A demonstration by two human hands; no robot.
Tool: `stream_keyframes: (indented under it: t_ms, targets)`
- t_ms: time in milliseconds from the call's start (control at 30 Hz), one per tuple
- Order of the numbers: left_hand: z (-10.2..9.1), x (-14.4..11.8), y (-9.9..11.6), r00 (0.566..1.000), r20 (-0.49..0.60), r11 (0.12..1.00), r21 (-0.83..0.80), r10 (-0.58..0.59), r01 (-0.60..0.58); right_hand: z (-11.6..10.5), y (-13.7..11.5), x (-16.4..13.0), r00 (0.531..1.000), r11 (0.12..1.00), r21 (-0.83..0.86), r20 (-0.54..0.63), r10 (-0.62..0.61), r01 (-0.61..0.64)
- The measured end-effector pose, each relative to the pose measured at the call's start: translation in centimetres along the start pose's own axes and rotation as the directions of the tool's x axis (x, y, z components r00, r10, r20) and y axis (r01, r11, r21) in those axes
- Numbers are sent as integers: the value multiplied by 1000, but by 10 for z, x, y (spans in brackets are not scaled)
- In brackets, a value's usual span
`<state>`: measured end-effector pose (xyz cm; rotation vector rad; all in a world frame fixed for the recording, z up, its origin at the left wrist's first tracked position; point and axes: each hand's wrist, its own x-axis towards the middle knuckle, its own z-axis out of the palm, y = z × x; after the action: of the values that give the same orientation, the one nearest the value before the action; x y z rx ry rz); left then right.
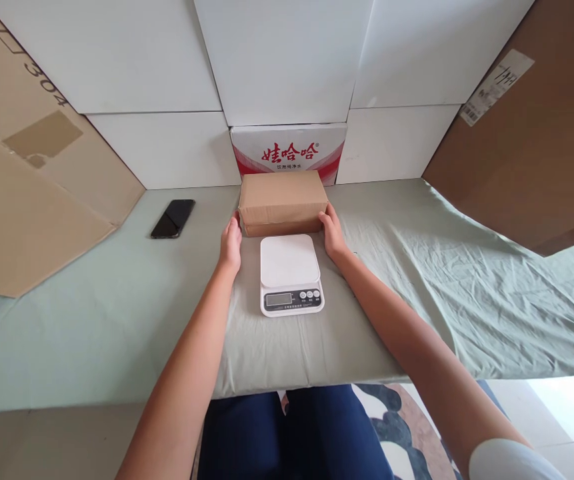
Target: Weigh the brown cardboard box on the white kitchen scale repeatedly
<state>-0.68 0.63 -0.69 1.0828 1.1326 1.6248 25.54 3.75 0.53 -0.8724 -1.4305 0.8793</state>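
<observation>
One camera sits on the person's head — it looks forward and down, close over the table (117, 320).

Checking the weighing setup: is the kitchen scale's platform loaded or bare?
Bare. The scale shows its plain white top; the cardboard box sits behind it on the cloth, between both hands.
</observation>
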Motion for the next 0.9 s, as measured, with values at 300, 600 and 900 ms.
stream_keyframes:
  t_ms: [300, 600, 900]
  targets:
    - [6, 0, -1, 987, 141, 997, 22, 77, -80, 4, -16, -2, 995, 995, -1, 1, 100, -100]
    - [3, -26, 19, 977, 118, 982, 47, 176, -183, 10, -30, -28, 999, 999, -1, 14, -51, 51]
    - [-27, -87, 48, 940, 246, 963, 72, 237, -261, -4, -34, -77, 974, 973, -89, 90, -206, 214]
